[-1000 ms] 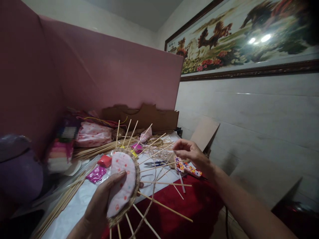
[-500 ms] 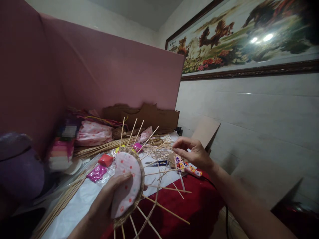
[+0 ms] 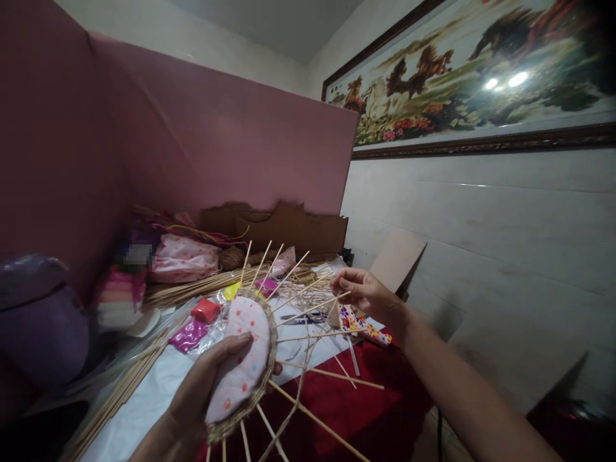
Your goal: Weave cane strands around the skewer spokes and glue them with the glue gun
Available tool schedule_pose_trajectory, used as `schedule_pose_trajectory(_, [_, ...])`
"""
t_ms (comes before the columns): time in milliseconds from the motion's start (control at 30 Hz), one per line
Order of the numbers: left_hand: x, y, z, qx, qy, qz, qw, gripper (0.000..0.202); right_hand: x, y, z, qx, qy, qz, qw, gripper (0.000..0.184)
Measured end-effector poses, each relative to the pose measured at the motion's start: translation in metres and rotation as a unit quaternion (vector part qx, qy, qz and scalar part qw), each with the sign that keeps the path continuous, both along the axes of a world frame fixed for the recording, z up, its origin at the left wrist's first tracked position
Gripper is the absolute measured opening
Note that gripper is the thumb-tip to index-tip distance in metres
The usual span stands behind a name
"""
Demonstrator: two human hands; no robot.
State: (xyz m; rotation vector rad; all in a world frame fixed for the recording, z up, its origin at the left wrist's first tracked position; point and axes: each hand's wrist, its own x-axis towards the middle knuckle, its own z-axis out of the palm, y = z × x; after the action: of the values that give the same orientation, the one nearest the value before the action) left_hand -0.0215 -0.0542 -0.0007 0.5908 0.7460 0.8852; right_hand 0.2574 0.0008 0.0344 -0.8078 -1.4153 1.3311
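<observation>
Bare hands, bare forearms, that's the look
The left hand (image 3: 206, 372) and right hand (image 3: 363, 290) are both seen bare, fingers (image 3: 350, 274) included. The right forearm (image 3: 462, 375) is bared too, narrowed toward the wrist (image 3: 400, 316), and finer skin detail is kinda lost in the dim light.

The left hand (image 3: 196, 385) grips a half-round spotted pad (image 3: 256, 359), pale sticks (image 3: 346, 378) fanning rightward from its woven rim (image 3: 273, 340). The right hand (image 3: 368, 294) curls near their tips; 2 glints (image 3: 518, 79) light the framed picture (image 3: 409, 106), far right.
</observation>
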Motion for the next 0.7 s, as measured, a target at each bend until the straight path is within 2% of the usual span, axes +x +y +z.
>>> schedule_pose_trajectory(167, [-0.001,0.0,0.0,-0.009,-0.001,-0.016,1.0,0.022,-0.018,0.004,-0.02,-0.002,0.058,0.021,0.998,0.017])
schedule_pose_trajectory(367, [0.001,-0.002,0.002,-0.011,0.002,0.003,1.0,0.018,-0.033,0.007,-0.042,-0.011,0.078,0.087,0.993,0.021])
schedule_pose_trajectory(533, [0.001,-0.004,0.0,-0.001,0.038,0.016,0.999,0.016,-0.036,0.009,-0.042,0.004,0.056,0.05,0.997,0.012])
schedule_pose_trajectory(700, [0.0,-0.004,-0.003,0.012,0.058,0.038,0.998,0.011,-0.046,0.005,-0.035,0.035,-0.024,0.016,0.999,0.018])
